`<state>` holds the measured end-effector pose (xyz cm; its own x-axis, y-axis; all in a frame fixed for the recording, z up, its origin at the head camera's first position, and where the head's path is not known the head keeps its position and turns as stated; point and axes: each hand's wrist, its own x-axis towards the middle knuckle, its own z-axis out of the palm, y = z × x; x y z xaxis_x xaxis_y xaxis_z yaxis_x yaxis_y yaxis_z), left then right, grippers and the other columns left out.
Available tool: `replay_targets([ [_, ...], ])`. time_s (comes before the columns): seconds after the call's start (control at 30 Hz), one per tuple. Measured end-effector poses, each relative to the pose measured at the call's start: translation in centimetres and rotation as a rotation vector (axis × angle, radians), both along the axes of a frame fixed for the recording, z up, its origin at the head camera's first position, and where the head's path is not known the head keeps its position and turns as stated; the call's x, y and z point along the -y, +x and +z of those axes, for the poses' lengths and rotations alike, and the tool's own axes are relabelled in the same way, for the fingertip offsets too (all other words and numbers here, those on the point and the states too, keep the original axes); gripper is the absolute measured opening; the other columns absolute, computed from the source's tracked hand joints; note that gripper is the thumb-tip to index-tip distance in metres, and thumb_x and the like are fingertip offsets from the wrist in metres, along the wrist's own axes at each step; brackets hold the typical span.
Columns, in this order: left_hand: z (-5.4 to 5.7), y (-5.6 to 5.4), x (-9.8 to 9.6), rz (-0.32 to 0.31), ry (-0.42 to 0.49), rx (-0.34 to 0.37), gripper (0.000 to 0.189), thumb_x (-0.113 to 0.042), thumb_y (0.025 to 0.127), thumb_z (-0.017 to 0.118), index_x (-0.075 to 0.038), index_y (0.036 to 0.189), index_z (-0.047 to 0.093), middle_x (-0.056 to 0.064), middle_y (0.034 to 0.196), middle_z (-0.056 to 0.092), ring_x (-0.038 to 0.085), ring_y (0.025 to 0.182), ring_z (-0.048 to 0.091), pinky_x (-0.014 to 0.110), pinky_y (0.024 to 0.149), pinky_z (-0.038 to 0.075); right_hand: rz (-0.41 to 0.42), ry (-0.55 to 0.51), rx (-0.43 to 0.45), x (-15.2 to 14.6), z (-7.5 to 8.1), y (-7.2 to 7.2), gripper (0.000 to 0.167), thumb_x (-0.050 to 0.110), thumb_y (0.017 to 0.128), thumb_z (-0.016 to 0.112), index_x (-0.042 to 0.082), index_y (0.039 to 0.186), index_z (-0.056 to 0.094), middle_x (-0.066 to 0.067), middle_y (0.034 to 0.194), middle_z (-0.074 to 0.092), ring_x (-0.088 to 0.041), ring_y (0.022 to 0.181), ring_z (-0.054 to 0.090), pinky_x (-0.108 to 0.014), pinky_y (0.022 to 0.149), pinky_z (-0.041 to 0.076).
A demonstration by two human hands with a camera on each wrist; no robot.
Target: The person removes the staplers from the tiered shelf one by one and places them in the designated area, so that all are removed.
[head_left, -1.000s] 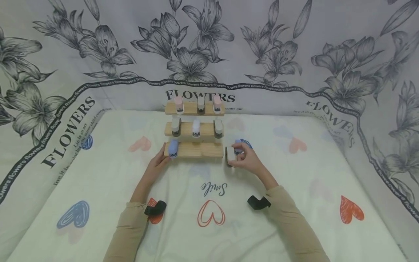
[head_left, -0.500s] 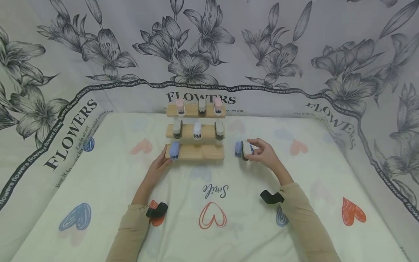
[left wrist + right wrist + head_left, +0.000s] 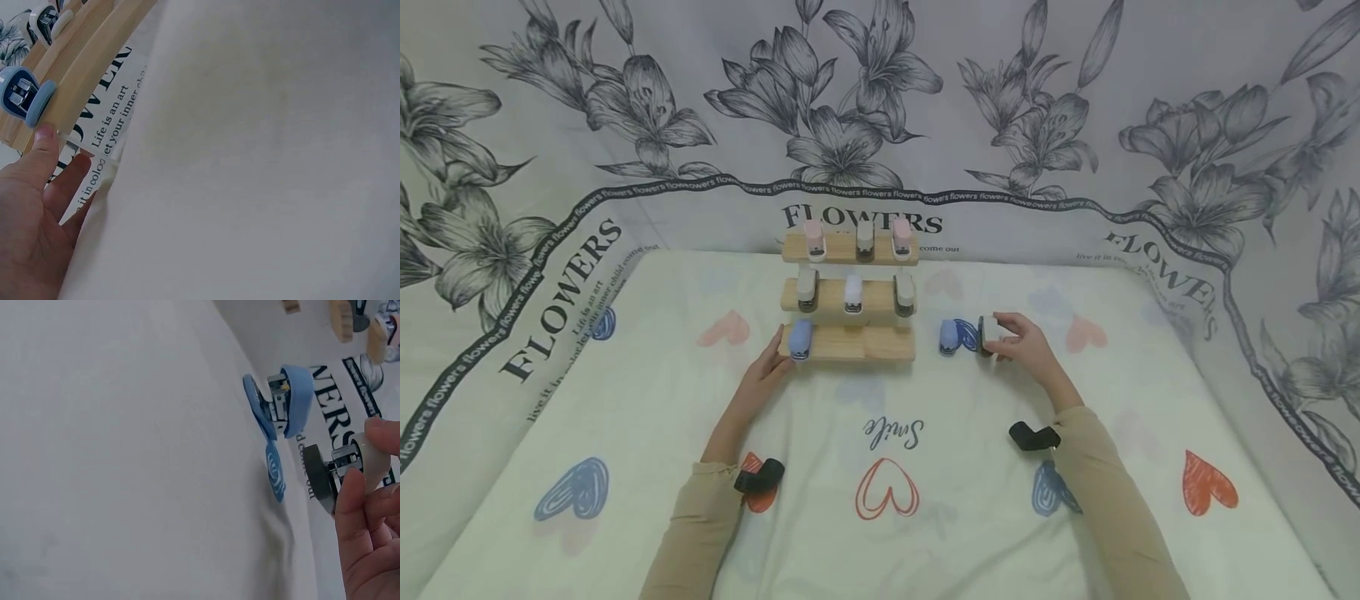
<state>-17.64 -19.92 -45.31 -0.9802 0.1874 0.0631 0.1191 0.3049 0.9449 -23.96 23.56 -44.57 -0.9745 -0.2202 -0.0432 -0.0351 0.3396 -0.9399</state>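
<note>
My right hand (image 3: 1028, 348) pinches a white and dark grey mini stapler (image 3: 991, 334) between thumb and fingers, on the right of the rack. In the right wrist view its white top (image 3: 375, 465) and metal works face the camera. To its left, a blue mini stapler (image 3: 949, 337) stands on the cloth. My left hand (image 3: 765, 373) grips the left end of the bottom board of a three-step wooden rack (image 3: 880, 343). Its thumb (image 3: 45, 140) presses the board end, right below another blue stapler (image 3: 40, 103).
Pink and grey staplers (image 3: 865, 240) line the top board, and grey and white ones (image 3: 853, 293) the middle board. A white cloth (image 3: 820, 450) printed with hearts covers the table. Behind hangs a flower-printed curtain (image 3: 955, 125).
My right hand has carried the white and grey stapler rightward from beside the rack, past the standing blue stapler. My left hand keeps its place on the rack.
</note>
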Motion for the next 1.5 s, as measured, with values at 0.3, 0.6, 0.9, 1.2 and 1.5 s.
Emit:
replay_targets([
  [0.3, -0.2, 0.1, 0.0, -0.026, 0.03, -0.005, 0.06, -0.012, 0.095, 0.045, -0.006, 0.144, 0.01, 0.031, 0.113, 0.051, 0.04, 0.106, 0.048, 0.048, 0.096, 0.028, -0.015, 0.002, 0.066, 0.4, 1.1, 0.6, 0.062, 0.007, 0.081, 0.066, -0.005, 0.133, 0.034, -0.023, 0.137, 0.032, -0.024, 0.063, 0.059, -0.032, 0.059, 0.046],
  [0.6, -0.2, 0.1, 0.1, -0.025, 0.039, -0.014, 0.06, -0.007, 0.095, 0.044, -0.004, 0.143, 0.01, 0.031, 0.112, 0.052, 0.04, 0.106, 0.048, 0.048, 0.095, 0.029, -0.028, 0.05, 0.051, -0.4, -1.6, -0.6, 0.063, 0.016, 0.081, 0.067, 0.001, 0.134, 0.036, -0.018, 0.136, 0.036, -0.015, 0.064, 0.058, -0.026, 0.059, 0.046],
  [0.9, -2.1, -0.8, 0.6, -0.026, 0.038, -0.025, 0.061, -0.011, 0.095, 0.046, -0.008, 0.144, 0.011, 0.028, 0.117, 0.051, 0.037, 0.107, 0.048, 0.047, 0.096, 0.029, -0.025, 0.03, 0.049, -0.6, -2.1, -0.4, 0.059, 0.013, 0.083, 0.064, -0.001, 0.133, 0.035, -0.02, 0.136, 0.035, -0.016, 0.058, 0.057, -0.024, 0.054, 0.043],
  [1.2, -3.3, -1.4, 1.0, -0.011, 0.017, -0.05, 0.062, -0.022, 0.094, 0.047, -0.019, 0.145, 0.011, 0.026, 0.113, 0.054, 0.034, 0.103, 0.051, 0.045, 0.094, 0.031, -0.022, 0.016, 0.053, -0.4, -2.1, -0.5, 0.059, 0.009, 0.085, 0.061, -0.003, 0.135, 0.032, -0.022, 0.136, 0.032, -0.014, 0.057, 0.055, -0.023, 0.053, 0.043],
  [1.5, -2.2, -1.0, 0.7, -0.021, 0.047, -0.025, 0.061, -0.012, 0.095, 0.046, -0.012, 0.145, 0.01, 0.027, 0.12, 0.049, 0.036, 0.107, 0.049, 0.045, 0.095, 0.029, -0.031, 0.031, 0.064, -0.3, -1.9, -0.6, 0.06, 0.012, 0.084, 0.062, 0.0, 0.136, 0.032, -0.02, 0.139, 0.029, -0.014, 0.06, 0.056, -0.023, 0.056, 0.045],
])
